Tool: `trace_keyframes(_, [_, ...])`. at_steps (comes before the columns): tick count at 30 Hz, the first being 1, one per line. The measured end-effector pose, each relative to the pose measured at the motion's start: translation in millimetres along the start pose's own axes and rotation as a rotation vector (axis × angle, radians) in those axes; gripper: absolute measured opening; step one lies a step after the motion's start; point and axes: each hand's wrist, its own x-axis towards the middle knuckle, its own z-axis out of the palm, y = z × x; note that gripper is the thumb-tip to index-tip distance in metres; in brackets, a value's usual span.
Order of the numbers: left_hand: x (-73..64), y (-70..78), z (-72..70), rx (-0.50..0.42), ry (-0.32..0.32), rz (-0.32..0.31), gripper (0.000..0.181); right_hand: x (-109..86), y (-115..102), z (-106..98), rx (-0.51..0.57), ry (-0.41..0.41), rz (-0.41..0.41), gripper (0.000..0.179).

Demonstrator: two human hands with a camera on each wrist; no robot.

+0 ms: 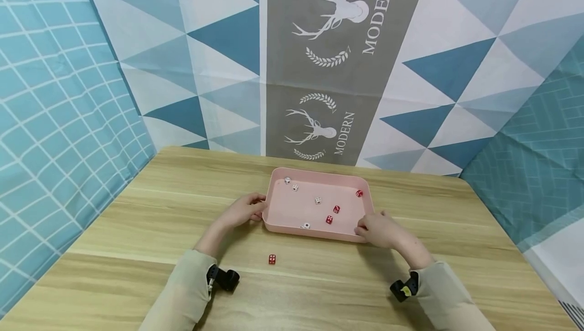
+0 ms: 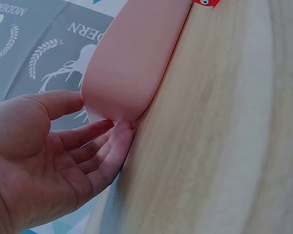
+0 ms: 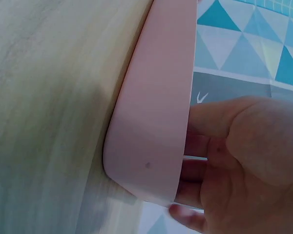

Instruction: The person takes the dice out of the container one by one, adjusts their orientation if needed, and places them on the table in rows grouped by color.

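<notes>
A shallow pink tray (image 1: 292, 212) with rounded corners sits on the wooden table. My left hand (image 1: 244, 209) holds its left end, the thumb at the rim and the fingers curled against the outer wall, as the left wrist view shows. At the front right corner my right hand (image 1: 379, 228) grips the rim. Inside lie several white dice, one at the front wall (image 1: 306, 225) and another mid-tray (image 1: 318, 200). Red dice are in there too: one by the right wall (image 1: 359, 193), two near the middle (image 1: 332, 214). One red die (image 1: 271, 259) lies outside, in front of the tray.
Wood-grain table (image 1: 137, 229) surrounds the tray on all sides. A patterned cloth (image 1: 228, 67) with triangles and deer heads hangs behind the table's back edge. Blue tiled-print cloth (image 1: 55, 108) covers the left side. Black wrist cameras (image 1: 225, 279) are strapped over both sleeves.
</notes>
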Motion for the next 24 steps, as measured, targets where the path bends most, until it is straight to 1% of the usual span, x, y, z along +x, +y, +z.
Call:
trace_keyframes(5, [1.0,0.0,-0.7,0.002,-0.009,0.024,0.037,0.7,4,3,0.006,0.022,0.006,0.034])
trace_keyframes(8, [1.1,-0.1,-0.6,-0.002,-0.014,0.013,0.037,1.1,7,5,0.019,0.048,-0.012,0.032])
trace_keyframes(12, [1.7,-0.3,-0.5,-0.034,-0.024,-0.001,0.037,2.0,12,8,0.032,0.079,-0.037,0.030])
trace_keyframes(15, [1.9,-0.6,-0.4,-0.048,-0.025,-0.007,0.037,2.6,16,9,0.066,0.087,-0.062,0.029])
trace_keyframes(20, [0.9,-0.9,0.4,-0.040,-0.013,-0.016,0.039,2.4,20,9,0.128,0.106,-0.092,0.022])
trace_keyframes(24, [-0.6,-0.2,0.6,-0.032,0.001,-0.021,0.040,2.2,21,7,0.159,0.142,-0.109,0.018])
